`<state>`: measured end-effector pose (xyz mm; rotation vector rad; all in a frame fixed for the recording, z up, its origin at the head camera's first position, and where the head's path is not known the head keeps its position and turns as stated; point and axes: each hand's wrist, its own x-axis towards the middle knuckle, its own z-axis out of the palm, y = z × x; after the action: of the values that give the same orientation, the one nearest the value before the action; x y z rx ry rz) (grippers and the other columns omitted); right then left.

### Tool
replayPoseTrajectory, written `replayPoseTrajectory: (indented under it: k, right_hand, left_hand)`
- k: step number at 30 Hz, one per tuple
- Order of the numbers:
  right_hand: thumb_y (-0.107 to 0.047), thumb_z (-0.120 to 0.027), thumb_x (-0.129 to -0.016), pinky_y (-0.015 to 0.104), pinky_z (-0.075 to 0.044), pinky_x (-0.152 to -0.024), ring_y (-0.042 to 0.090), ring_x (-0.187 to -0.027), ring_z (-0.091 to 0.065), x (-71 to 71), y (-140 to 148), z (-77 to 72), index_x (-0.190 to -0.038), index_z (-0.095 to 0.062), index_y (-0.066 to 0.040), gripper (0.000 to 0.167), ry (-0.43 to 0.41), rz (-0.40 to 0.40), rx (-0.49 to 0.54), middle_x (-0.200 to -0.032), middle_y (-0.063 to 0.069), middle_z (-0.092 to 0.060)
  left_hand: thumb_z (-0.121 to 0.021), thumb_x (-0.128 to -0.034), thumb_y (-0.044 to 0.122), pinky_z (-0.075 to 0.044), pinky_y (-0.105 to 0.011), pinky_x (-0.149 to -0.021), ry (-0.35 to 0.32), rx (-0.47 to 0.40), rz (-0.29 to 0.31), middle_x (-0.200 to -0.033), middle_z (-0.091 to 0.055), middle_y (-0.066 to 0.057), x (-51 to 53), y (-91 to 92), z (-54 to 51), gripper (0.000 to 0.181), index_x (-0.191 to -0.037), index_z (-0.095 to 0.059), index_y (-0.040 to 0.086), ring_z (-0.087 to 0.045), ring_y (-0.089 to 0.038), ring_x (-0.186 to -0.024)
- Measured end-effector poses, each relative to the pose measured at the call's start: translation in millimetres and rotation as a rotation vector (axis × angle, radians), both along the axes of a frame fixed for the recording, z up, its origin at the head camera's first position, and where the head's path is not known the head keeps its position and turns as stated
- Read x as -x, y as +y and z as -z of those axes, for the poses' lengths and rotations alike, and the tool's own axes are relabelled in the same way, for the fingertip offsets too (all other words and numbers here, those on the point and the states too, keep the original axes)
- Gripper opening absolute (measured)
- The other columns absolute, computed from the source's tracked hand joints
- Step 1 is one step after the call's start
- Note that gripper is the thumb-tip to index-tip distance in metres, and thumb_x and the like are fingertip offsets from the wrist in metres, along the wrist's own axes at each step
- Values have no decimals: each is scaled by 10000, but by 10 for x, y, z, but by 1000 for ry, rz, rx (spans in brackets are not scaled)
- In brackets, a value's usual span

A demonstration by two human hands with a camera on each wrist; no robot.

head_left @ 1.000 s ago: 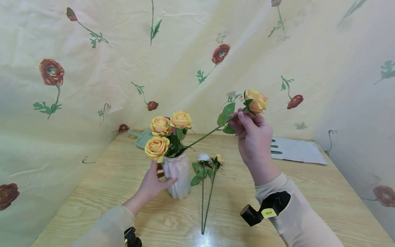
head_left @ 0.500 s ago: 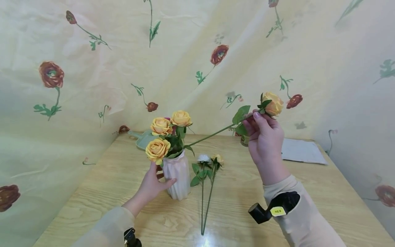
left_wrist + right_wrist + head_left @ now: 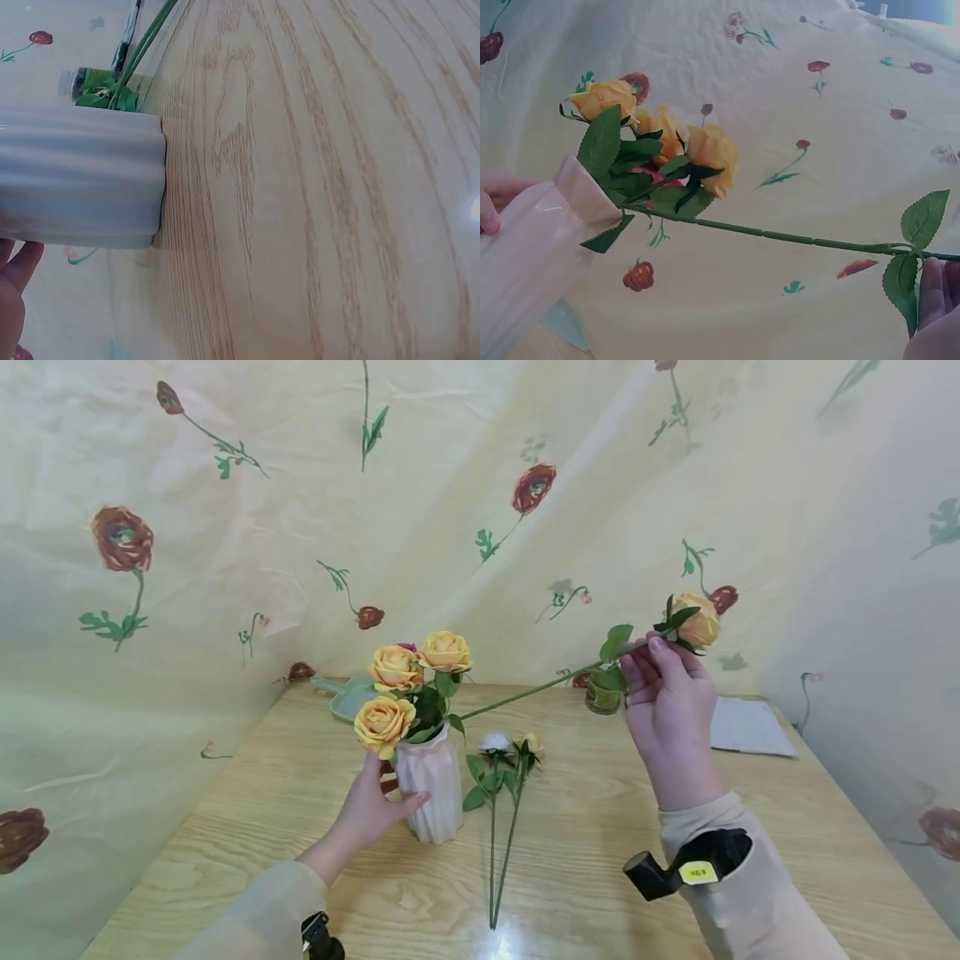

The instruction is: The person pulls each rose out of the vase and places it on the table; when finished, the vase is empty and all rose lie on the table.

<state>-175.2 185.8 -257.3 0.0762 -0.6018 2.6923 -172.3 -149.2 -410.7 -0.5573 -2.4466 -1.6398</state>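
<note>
My left hand [image 3: 367,814] grips the white fluted vase [image 3: 435,789], thumb across its near side and other fingers partly hidden behind it. Several yellow roses [image 3: 384,723] stand in the vase, with a bit of magenta flower [image 3: 407,647] behind them. Just below the bloom, my right hand [image 3: 671,714] pinches the stem of a yellow artificial rose [image 3: 699,622]. This rose slants down left, its green stem [image 3: 780,236] reaching the leaves at the vase mouth; whether its tip is still inside I cannot tell.
Right of the vase, a white flower [image 3: 495,743] and a yellow flower [image 3: 529,748] lie on the wooden table [image 3: 585,860]. Behind are a pale green dustpan-like item [image 3: 351,700], a small green jar [image 3: 602,695] and a white flat sheet [image 3: 750,727].
My right hand has moved right and slightly down with the rose, and more of its stem shows outside the vase. The left hand and vase have stayed in place.
</note>
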Motion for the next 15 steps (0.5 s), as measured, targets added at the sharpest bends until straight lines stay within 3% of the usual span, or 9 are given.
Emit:
replayPoseTrajectory:
  k: [8,15]
  right_hand:
    - [97,-656,-814,294,-569,-634,242,-657,-628,-24,204,135,-900,-584,57,119,-58,-11,33,-764,145,-626]
    - [75,-651,-830,273,-564,-650,231,-692,-623,-13,302,370,-940,-539,28,164,-130,-44,-7,-792,120,-611]
  left_hand:
    - [-771,-777,105,-488,-468,-892,-9,1,7,-1330,-413,-141,-12,4,-7,912,-1454,-168,197,-499,-339,-1092]
    - [-772,-773,98,-482,-474,-898,-21,-3,5,-1337,-413,-125,-13,8,-10,925,-1459,-160,204,-487,-350,-1111]
